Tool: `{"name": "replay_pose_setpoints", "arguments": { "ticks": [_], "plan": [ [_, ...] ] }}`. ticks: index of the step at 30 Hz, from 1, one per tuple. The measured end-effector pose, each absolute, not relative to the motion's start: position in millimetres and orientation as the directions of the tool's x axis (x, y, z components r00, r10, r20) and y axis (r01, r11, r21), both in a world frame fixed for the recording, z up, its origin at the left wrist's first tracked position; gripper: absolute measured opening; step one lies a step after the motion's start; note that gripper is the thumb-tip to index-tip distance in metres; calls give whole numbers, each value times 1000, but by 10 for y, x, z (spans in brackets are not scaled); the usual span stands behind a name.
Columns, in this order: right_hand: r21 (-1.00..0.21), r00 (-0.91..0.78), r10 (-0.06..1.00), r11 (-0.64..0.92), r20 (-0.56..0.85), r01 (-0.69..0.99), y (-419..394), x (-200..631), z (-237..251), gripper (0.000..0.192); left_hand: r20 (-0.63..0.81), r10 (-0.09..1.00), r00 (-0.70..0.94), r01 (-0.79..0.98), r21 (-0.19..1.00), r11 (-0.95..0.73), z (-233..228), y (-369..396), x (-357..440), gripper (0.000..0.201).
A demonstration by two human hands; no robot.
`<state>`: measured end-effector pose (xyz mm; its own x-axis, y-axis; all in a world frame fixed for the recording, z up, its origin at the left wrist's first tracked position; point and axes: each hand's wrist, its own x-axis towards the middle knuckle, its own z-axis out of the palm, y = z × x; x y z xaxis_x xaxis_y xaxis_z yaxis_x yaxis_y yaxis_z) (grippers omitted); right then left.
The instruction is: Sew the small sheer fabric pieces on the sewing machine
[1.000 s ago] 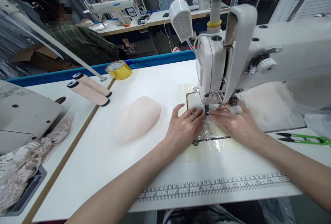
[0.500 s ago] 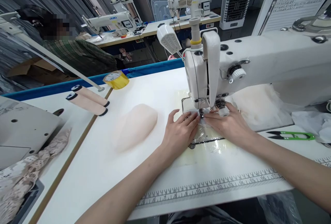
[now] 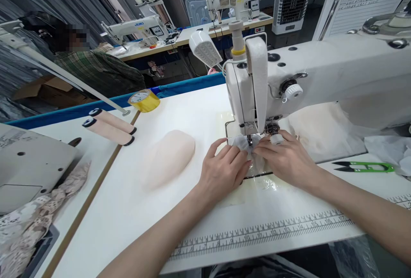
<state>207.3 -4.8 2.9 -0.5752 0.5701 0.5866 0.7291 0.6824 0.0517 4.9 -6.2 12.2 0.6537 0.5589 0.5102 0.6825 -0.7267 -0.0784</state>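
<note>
A small piece of sheer white fabric [image 3: 241, 142] lies under the presser foot [image 3: 250, 140] of the white sewing machine [image 3: 245, 85]. My left hand [image 3: 223, 167] is at its left side, fingers curled down on its edge and thumb drawn in. From the right, my right hand [image 3: 285, 156] has its fingers closed on the fabric close to the foot, partly behind the machine's round white knob. My fingers hide part of the fabric. Left of my hands a pale beige moulded cup [image 3: 171, 158] rests on the white table [image 3: 128, 209].
Green thread snips [image 3: 366, 167] and pale fabric [image 3: 324, 132] lie at right. Yellow tape [image 3: 144, 100] and two beige thread spools [image 3: 109, 130] sit at back left. Lace [image 3: 45, 218] hangs by another machine at left. A person in a plaid shirt [image 3: 96, 70] is beyond the table.
My left hand's fingers have gone from nearly flat to curled, drawing back slightly from the presser foot. More sheer white fabric shows around the foot. My right hand has hardly moved.
</note>
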Motion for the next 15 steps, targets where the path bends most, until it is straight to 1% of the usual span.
{"name": "replay_pose_setpoints", "arguments": {
  "ticks": [3, 5, 7, 9, 11, 15],
  "plan": [
    [-45, -592, 579, 735, 560, 677, -101, 2050, 58, 29, 474, 589, 654, 675, -13, -738, 126, -31, 18, 18],
    [-82, -587, 601, 733, 543, 675, -121, 2041, 65, 22, 455, 609, 650, 671, 34, -741, 122, -11, -1, 22],
    [-56, -565, 607, 707, 559, 705, -124, 2036, 57, 23, 442, 624, 644, 668, 72, -740, 115, 5, -10, 24],
    [1, -566, 601, 685, 564, 729, -115, 2036, 37, 23, 421, 626, 656, 651, 103, -752, 105, 15, -9, 24],
    [44, -578, 611, 666, 541, 745, -103, 2039, 14, 22, 393, 630, 670, 637, 132, -759, 91, 18, 1, 24],
    [72, -575, 658, 626, 486, 777, -78, 2064, -21, 22, 360, 644, 675, 633, 165, -756, 61, 1, 27, 29]
  ]
}}
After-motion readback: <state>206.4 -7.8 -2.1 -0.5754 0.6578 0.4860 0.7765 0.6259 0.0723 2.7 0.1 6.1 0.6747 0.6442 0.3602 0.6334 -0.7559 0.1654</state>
